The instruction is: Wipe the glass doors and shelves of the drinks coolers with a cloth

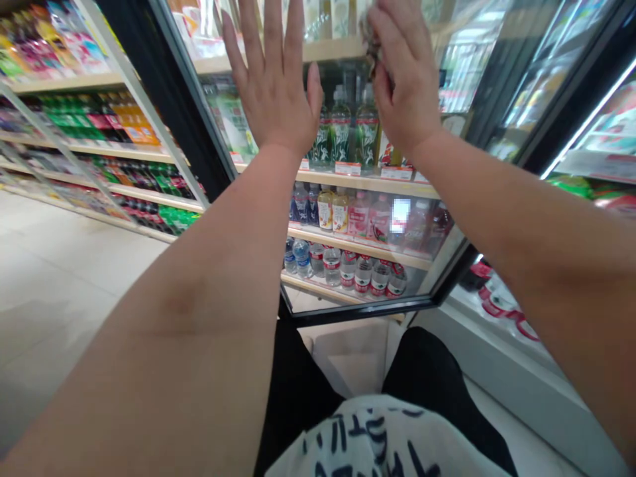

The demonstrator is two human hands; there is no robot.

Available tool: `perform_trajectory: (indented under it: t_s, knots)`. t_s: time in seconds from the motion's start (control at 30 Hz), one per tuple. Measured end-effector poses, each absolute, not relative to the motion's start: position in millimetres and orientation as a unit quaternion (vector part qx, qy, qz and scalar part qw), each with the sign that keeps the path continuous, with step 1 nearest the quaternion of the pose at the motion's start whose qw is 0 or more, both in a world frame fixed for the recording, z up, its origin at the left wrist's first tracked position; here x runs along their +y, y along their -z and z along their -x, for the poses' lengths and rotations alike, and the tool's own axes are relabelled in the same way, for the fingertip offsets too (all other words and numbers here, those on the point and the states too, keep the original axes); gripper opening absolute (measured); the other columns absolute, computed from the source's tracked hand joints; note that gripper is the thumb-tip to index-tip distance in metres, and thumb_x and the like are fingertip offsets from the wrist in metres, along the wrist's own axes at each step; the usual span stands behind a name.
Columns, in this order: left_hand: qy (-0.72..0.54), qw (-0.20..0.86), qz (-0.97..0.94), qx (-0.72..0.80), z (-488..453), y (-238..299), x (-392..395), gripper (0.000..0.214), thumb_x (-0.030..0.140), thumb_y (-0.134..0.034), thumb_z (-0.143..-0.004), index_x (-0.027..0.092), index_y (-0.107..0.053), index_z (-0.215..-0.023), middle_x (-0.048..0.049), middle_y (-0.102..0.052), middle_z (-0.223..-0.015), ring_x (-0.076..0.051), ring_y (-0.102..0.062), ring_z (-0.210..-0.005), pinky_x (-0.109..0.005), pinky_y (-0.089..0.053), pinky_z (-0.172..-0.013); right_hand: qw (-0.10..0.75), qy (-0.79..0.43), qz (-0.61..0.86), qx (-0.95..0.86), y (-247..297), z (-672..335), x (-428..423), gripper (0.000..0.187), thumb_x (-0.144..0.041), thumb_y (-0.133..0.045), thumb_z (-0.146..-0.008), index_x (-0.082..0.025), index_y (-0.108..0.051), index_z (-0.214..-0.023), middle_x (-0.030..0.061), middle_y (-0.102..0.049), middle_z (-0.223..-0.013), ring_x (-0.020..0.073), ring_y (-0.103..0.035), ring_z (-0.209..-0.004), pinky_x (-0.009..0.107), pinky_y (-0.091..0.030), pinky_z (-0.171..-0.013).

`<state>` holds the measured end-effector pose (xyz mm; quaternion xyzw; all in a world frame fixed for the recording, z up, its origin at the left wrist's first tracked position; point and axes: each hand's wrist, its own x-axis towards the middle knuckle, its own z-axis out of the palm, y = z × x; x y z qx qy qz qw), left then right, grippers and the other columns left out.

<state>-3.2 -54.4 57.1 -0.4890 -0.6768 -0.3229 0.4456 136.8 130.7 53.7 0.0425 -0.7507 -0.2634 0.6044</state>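
Observation:
My left hand point(275, 96) lies flat against the upper part of a glass door point(342, 308) with a black frame, its fingers spread and nothing in them. To the right of it, my right hand point(405, 79) is closed around a crumpled, greyish-brown cloth point(370, 43), which is pressed to the same pane. Most of the cloth is hidden under the fingers. Green-labelled bottles point(340, 129) show in the glass between and below my hands. The tips of my left fingers are cut off by the picture's top edge.
Lower in the glass are shelves of pink-labelled bottles point(380, 218) and water bottles point(332, 265). Drink shelves point(144, 156) stand to the left beside a pale tiled floor point(59, 265). At the right, an open cooler's stock point(497, 298) sits close to my right arm.

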Motion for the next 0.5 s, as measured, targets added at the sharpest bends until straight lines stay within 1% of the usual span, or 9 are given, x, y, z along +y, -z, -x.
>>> perform_trajectory:
  t_s: [0.07, 0.13, 0.17, 0.2, 0.27, 0.3, 0.33, 0.4, 0.5]
  knots:
    - [0.318, 0.457, 0.491, -0.670, 4.6, -56.7, -53.4, 0.080, 0.013, -0.053, -0.096, 0.012, -0.022, -0.169, -0.0102, -0.019, -0.175, -0.041, -0.007, -0.161, -0.063, 0.004, -0.131, 0.641, 0.253, -0.040, -0.724, -33.8, -137.6, 138.5, 0.054, -0.024, -0.030, -0.105, -0.019, -0.053, -0.153, 0.0063, -0.054, -0.157, 0.0232, -0.044, -0.153, 0.050, -0.036, -0.130]
    - [0.311, 0.464, 0.483, -0.674, 4.2, -56.2, -54.1, 0.080, 0.014, -0.053, -0.095, 0.013, -0.023, -0.170, -0.0090, -0.019, -0.175, -0.041, -0.008, -0.161, -0.063, 0.003, -0.131, 0.652, 0.237, -0.042, -0.718, -24.6, -140.2, 143.2, 0.052, -0.027, -0.037, -0.102, -0.032, -0.055, -0.151, -0.0010, -0.057, -0.154, 0.0189, -0.046, -0.151, 0.041, -0.036, -0.130]
    - [0.307, 0.464, 0.481, -0.678, 3.4, -56.0, -55.0, 0.080, 0.015, -0.052, -0.095, 0.013, -0.023, -0.170, -0.0083, -0.019, -0.176, -0.041, -0.008, -0.161, -0.062, 0.003, -0.131, 0.647, 0.234, -0.045, -0.724, -27.7, -142.4, 145.0, 0.053, -0.027, -0.039, -0.100, -0.033, -0.055, -0.150, -0.0025, -0.057, -0.154, 0.0182, -0.046, -0.151, 0.039, -0.035, -0.130]
    - [0.303, 0.460, 0.481, -0.682, 2.5, -55.9, -56.1, 0.079, 0.016, -0.051, -0.096, 0.013, -0.022, -0.170, -0.0078, -0.018, -0.176, -0.040, -0.007, -0.161, -0.061, 0.003, -0.132, 0.642, 0.232, -0.048, -0.729, -36.3, -145.3, 146.9, 0.054, -0.025, -0.040, -0.099, -0.031, -0.055, -0.151, -0.0018, -0.056, -0.155, 0.0187, -0.047, -0.150, 0.040, -0.034, -0.130]
    - [0.303, 0.451, 0.482, -0.687, 1.2, -56.0, -57.9, 0.078, 0.017, -0.048, -0.097, 0.014, -0.022, -0.170, -0.0070, -0.017, -0.176, -0.039, -0.007, -0.162, -0.060, 0.004, -0.132, 0.630, 0.234, -0.037, -0.739, -64.2, -152.3, 152.8, 0.055, -0.021, -0.038, -0.099, -0.018, -0.057, -0.150, 0.0046, -0.056, -0.155, 0.0224, -0.048, -0.149, 0.045, -0.034, -0.129]
    - [0.306, 0.448, 0.482, -0.688, 1.2, -56.3, -58.0, 0.077, 0.018, -0.047, -0.097, 0.014, -0.023, -0.170, -0.0068, -0.018, -0.176, -0.039, -0.007, -0.162, -0.059, 0.003, -0.132, 0.640, 0.226, -0.009, -0.734, -78.9, -155.9, 157.1, 0.054, -0.020, -0.036, -0.100, -0.014, -0.060, -0.148, 0.0071, -0.058, -0.152, 0.0239, -0.052, -0.146, 0.047, -0.033, -0.129]
    - [0.311, 0.447, 0.481, -0.687, 1.7, -56.7, -57.6, 0.077, 0.018, -0.047, -0.097, 0.015, -0.023, -0.170, -0.0065, -0.018, -0.176, -0.039, -0.007, -0.162, -0.059, 0.004, -0.132, 0.641, 0.219, 0.020, -0.735, -91.0, -159.1, 162.0, 0.051, -0.020, -0.037, -0.099, -0.011, -0.067, -0.139, 0.0083, -0.066, -0.142, 0.0262, -0.052, -0.146, 0.048, -0.033, -0.128]
    - [0.324, 0.441, 0.482, -0.684, 3.5, -57.8, -55.3, 0.078, 0.016, -0.048, -0.096, 0.016, -0.024, -0.170, -0.0059, -0.018, -0.176, -0.038, -0.006, -0.162, -0.058, 0.007, -0.132, 0.664, 0.205, 0.072, -0.715, -100.8, -163.4, 171.1, 0.051, -0.021, -0.037, -0.098, -0.006, -0.070, -0.133, 0.0099, -0.069, -0.135, 0.0306, -0.046, -0.150, 0.048, -0.031, -0.128]
    - [0.326, 0.430, 0.485, -0.688, 5.8, -58.9, -52.0, 0.080, 0.015, -0.051, -0.095, 0.016, -0.023, -0.170, -0.0062, -0.017, -0.176, -0.036, -0.005, -0.162, -0.058, 0.010, -0.132, 0.684, 0.240, 0.027, -0.688, -82.9, -165.1, 173.9, 0.056, -0.018, -0.035, -0.099, -0.003, -0.059, -0.147, 0.0148, -0.056, -0.152, 0.0314, -0.042, -0.152, 0.047, -0.034, -0.126]
